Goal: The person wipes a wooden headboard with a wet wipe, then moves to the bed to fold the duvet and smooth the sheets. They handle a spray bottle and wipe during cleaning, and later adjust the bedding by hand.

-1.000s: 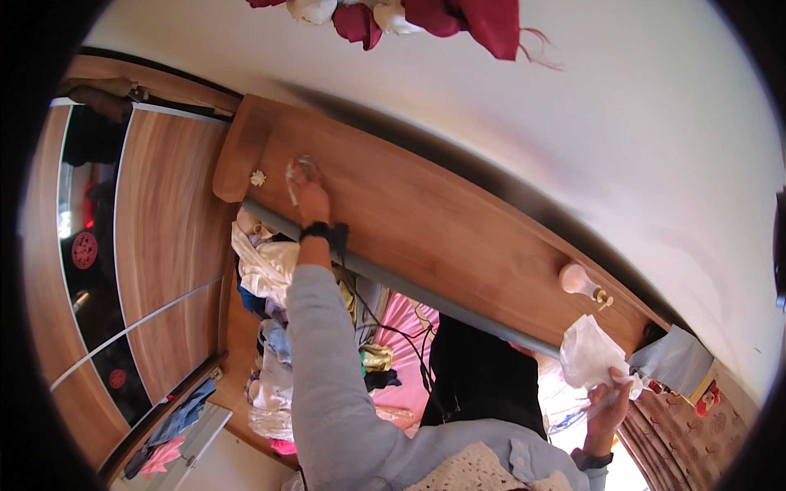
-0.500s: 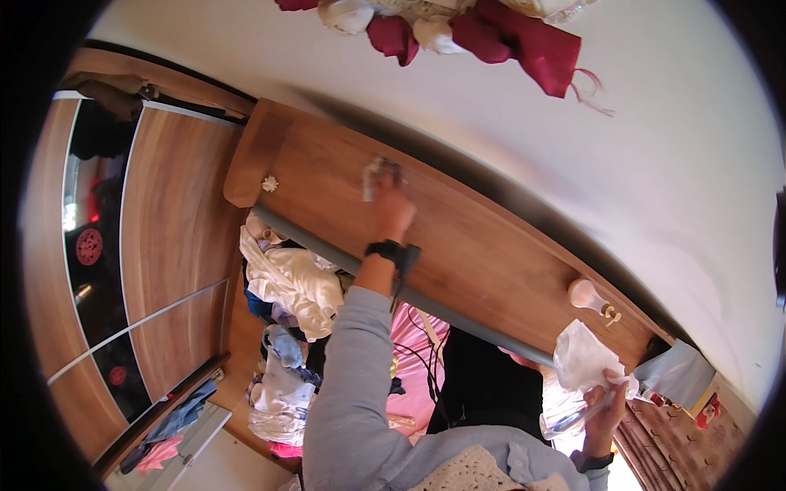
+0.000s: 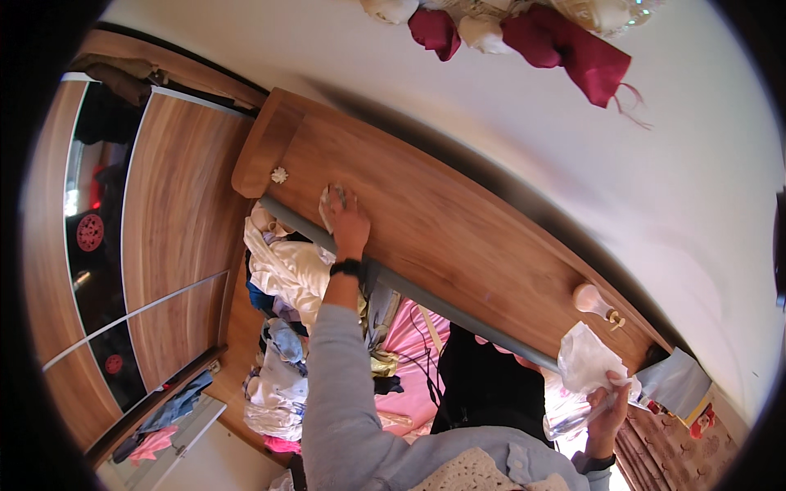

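My left hand (image 3: 347,222) is pressed flat-fingered on a long wooden ledge (image 3: 458,237), near its left end. Under its fingers is a crumpled white wipe (image 3: 326,206); the hand hides part of it. At the lower right, my right hand (image 3: 604,419) grips a bunched white sheet (image 3: 588,360), which looks like tissue or thin cloth. Below it hangs a clear plastic-looking packet (image 3: 569,416), apparently in the same grip. A small white flower-shaped piece (image 3: 279,175) lies on the ledge, left of my left hand.
A pale bulb-shaped lamp (image 3: 588,298) with a gold base lies toward the ledge's right end. A grey edge strip (image 3: 434,307) borders the near side. Clothes (image 3: 286,266) are heaped below. A sliding-door wardrobe (image 3: 176,204) stands left; red and white fabric flowers (image 3: 565,49) hang above.
My left hand has slid the wipe along the ledge to the left and toward the near edge. My right hand keeps its hold on the white sheet. The view has shifted slightly.
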Motion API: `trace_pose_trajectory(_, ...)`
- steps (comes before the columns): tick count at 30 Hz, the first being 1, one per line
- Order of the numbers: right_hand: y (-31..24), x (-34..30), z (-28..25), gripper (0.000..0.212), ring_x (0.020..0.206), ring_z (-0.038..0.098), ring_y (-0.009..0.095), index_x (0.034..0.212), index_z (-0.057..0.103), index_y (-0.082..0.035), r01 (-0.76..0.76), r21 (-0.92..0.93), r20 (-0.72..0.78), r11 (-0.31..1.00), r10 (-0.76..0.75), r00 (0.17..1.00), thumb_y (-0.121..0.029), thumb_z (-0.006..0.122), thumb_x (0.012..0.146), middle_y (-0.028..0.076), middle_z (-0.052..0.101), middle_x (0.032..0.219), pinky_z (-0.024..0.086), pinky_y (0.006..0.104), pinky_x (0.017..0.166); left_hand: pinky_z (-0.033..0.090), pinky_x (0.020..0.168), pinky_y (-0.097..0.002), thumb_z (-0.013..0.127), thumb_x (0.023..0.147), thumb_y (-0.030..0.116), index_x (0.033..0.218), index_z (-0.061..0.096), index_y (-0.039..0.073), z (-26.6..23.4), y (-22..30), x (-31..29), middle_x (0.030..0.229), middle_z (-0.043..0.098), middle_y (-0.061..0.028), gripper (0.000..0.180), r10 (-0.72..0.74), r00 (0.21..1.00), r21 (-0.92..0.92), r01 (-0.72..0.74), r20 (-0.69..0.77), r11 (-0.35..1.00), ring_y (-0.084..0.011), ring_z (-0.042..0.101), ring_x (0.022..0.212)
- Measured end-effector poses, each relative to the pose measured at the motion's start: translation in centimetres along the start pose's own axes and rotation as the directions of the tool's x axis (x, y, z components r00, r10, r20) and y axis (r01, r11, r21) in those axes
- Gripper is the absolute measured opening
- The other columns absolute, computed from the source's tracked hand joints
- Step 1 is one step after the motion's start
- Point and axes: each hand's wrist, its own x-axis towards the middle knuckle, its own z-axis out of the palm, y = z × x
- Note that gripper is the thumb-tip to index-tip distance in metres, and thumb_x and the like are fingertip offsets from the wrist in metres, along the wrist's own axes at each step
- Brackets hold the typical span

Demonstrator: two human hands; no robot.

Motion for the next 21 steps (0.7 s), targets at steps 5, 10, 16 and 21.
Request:
trace_pose_trajectory(5,0.3,0.2,1.3,0.052,0.049,0.051,0.018,0.114,0.057,-0.005,-0.026,0.067,-0.063,0.997,0.03,0.998,-0.049,0.034,0.1,0.009,0.052,0.053,0.048,0.0314,0.054,0.02,0.113,-0.0502,0.047,0.092,0.014,0.131,0.047,-0.001,1.5,3.2,0.5,0.142,0.037,-0.0227,0.042,0.288,0.948,-0.135,-0.271,0.132,0.953,-0.0433,0.031,0.132)
trace_pose_trajectory(10,0.2,0.6,0.6,0.051,0.048,0.051,0.018,0.112,0.058,-0.005,-0.002,0.076,-0.126,0.997,0.011,0.992,-0.049,0.034,0.1,0.008,0.051,0.051,0.047,0.0292,0.053,0.024,0.111,-0.051,0.048,0.089,0.014,0.132,0.048,0.001,1.7,-6.1,6.2,0.143,0.037,-0.0236,0.045,-0.029,1.0,0.03,0.03,-0.004,0.999,-0.0408,0.032,0.133)
trace_pose_trajectory(16,1.2,1.4,-0.4,0.05,0.047,0.05,0.016,0.11,0.06,-0.005,0.021,0.056,-0.104,0.998,-0.015,0.994,-0.048,0.036,0.1,0.007,0.052,0.051,0.042,0.026,0.051,0.03,0.107,-0.0466,0.049,0.085,0.011,0.128,0.053,0.008,4.7,-8.9,16.8,0.136,0.045,-0.0243,0.044,0.046,0.992,-0.037,-0.042,0.118,0.998,-0.04,0.038,0.128)
trace_pose_trajectory(21,0.4,1.2,0.6,0.051,0.05,0.051,0.016,0.111,0.06,-0.005,0.004,0.089,0.0,0.996,-0.004,1.0,-0.048,0.035,0.1,0.008,0.053,0.054,0.043,0.0265,0.056,0.031,0.108,-0.0459,0.05,0.083,0.009,0.117,0.058,0.0,5.1,1.2,7.9,0.132,0.048,-0.0225,0.036,0.218,0.973,-0.196,-0.2,0.074,0.96,-0.0398,0.04,0.127)
